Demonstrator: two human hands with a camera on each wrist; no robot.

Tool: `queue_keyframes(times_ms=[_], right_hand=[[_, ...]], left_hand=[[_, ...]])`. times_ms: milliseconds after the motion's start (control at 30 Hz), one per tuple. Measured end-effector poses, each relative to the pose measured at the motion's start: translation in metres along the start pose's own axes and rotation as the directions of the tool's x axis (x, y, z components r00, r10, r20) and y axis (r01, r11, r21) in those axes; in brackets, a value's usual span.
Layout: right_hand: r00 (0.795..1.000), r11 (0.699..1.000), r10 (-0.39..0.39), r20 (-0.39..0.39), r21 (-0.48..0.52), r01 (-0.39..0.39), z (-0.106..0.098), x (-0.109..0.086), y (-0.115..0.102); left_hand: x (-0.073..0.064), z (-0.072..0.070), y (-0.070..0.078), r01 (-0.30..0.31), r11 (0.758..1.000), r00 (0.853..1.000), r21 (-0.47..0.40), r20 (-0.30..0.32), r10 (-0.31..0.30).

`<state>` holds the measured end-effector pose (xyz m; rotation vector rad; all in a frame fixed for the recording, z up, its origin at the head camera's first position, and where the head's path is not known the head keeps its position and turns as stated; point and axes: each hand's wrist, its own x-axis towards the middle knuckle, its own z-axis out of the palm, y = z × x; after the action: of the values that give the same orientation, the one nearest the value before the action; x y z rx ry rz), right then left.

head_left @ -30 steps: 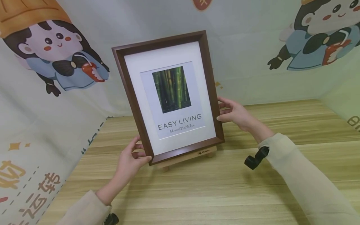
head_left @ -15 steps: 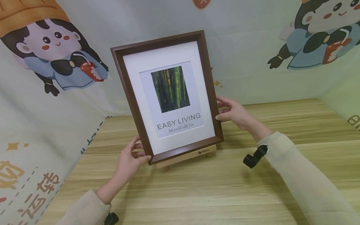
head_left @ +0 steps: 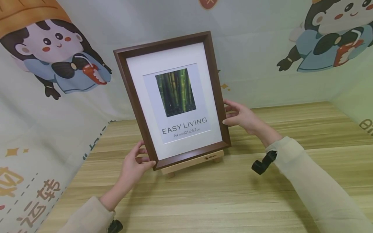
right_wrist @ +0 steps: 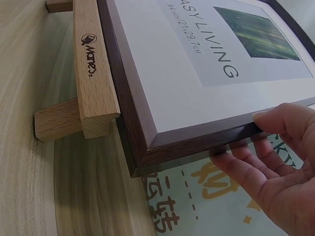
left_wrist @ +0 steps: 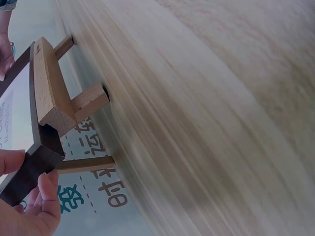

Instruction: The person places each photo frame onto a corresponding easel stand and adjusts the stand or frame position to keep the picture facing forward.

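Two sleeved forearms (head_left: 311, 191) with black wrist fittings (head_left: 271, 157) reach over a wood-grain tabletop (head_left: 227, 197); the left hand (head_left: 134, 164) pinches the lower left corner of a brown picture frame (head_left: 216, 87), thumb in front and fingers behind; the right hand (head_left: 242, 118) pinches the lower half of its right side; the frame stands tilted, its white mat (head_left: 180, 56) bordering a sheet (head_left: 155, 97) that bears a bamboo photo (head_left: 176, 92) and the words "EASY LIVING"; its bottom edge sits against the ledge of a small wooden stand (head_left: 192, 163), both lower corners reaching past the ledge's ends; the frame hides most of the stand from the head view, while the left wrist view shows a stout leg (left_wrist: 90, 101) and a thinner strut (left_wrist: 86, 164) meeting the tabletop; open surface runs before the stand and beyond the right hand; cloth (head_left: 250, 64) printed with cartoon figures (head_left: 65, 72) rises at the left and far edges.
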<state>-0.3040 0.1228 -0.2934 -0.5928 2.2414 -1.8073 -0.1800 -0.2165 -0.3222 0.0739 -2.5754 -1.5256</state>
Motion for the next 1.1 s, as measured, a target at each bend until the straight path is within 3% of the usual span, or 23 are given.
queue_keyframes(times_ms=[667, 933, 1100], right_hand=[[0.999, 1.000, -0.028, 0.046, -0.005, 0.028, -0.001, -0.002, 0.010], [0.999, 0.999, -0.036, 0.018, -0.018, 0.036, 0.005, -0.012, 0.029], [0.999, 0.999, -0.048, -0.015, -0.026, 0.048, 0.014, -0.022, 0.038]], left_hand=[[0.000, 0.001, -0.003, -0.012, 1.000, 1.000, 0.019, 0.017, 0.012], [-0.003, 0.004, -0.008, -0.071, 0.995, 0.997, 0.063, -0.003, 0.071], [-0.008, 0.005, -0.011, -0.125, 0.983, 0.992, 0.135, -0.002, 0.126]])
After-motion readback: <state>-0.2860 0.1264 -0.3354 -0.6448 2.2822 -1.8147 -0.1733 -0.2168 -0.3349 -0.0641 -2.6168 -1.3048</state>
